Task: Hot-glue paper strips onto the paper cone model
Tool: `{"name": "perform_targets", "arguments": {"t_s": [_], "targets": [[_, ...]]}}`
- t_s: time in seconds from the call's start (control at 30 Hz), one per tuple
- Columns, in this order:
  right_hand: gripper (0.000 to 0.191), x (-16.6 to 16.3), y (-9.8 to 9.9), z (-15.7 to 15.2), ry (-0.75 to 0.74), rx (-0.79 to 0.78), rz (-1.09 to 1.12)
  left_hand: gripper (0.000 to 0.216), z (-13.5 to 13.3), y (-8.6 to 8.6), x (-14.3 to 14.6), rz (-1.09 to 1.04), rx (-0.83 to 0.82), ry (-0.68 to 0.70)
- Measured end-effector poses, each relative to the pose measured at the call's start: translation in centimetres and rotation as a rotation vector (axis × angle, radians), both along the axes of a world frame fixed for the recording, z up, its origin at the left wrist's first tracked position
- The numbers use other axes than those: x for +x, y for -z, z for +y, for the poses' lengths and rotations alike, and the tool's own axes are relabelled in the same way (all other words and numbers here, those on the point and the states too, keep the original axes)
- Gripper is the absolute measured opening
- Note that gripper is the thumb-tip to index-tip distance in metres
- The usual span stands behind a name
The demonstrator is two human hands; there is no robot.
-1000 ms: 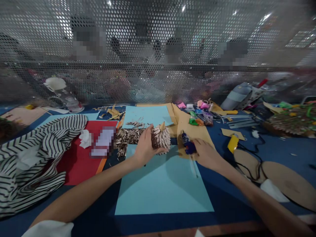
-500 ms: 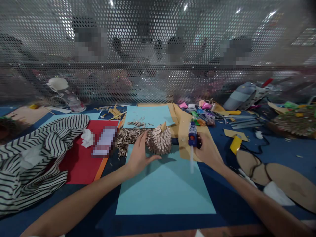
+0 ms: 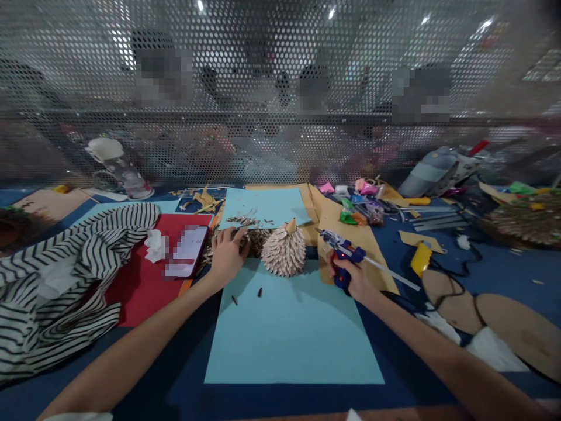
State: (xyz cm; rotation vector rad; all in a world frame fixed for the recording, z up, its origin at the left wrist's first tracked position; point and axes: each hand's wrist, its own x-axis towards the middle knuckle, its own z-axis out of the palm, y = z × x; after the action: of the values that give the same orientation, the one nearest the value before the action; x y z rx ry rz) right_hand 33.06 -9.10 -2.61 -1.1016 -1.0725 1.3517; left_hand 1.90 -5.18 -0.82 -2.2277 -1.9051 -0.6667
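My right hand (image 3: 350, 278) is wrapped round the handle of a blue hot glue gun (image 3: 346, 250). Its nozzle points up and left, and a long clear glue stick (image 3: 394, 273) sticks out behind. My left hand (image 3: 228, 252) rests over a pile of seed husks (image 3: 258, 241), fingers apart and bent down into it; their tips are partly hidden. Between the hands stands a rounded figure (image 3: 284, 251) covered in overlapping husks, with a tan pointed tip. It sits at the far part of a light blue sheet (image 3: 293, 333), where two loose husks (image 3: 260, 292) lie nearer me.
On the left are a striped cloth (image 3: 87, 263), a red sheet (image 3: 135, 292) and a phone (image 3: 188, 251). A yellow cutter (image 3: 421, 259), brown discs (image 3: 517, 327) and a black cord lie right. Colourful packets (image 3: 359, 207) and bottles stand before a perforated metal screen (image 3: 280, 146).
My left hand has moved from beside the husk-covered figure leftward onto the husk pile. The glue gun has turned from upright to tilted left. Two loose husks now show on the blue sheet.
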Motion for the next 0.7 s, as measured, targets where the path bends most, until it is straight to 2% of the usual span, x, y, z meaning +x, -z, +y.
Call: {"name": "perform_targets", "arguments": {"t_s": [0.2, 0.37, 0.53, 0.7], "targets": [[0.016, 0.0, -0.4, -0.4, -0.008, -0.005, -0.009, 0.038, 1.0, 0.4, -0.9, -0.049, -0.001, 0.023], [0.014, 0.0, -0.4, -0.4, -0.017, -0.012, 0.002, 0.028, 2.1, 0.8, -1.8, -0.177, -0.003, 0.141], [0.014, 0.1, -0.2, -0.3, -0.013, -0.005, -0.012, 0.022, 2.3, 0.4, -2.0, -0.302, -0.01, 0.161], [0.012, 0.2, -0.2, -0.4, -0.027, -0.003, 0.013, 0.025, 2.6, -0.5, -2.3, -0.371, -0.012, 0.155]]}}
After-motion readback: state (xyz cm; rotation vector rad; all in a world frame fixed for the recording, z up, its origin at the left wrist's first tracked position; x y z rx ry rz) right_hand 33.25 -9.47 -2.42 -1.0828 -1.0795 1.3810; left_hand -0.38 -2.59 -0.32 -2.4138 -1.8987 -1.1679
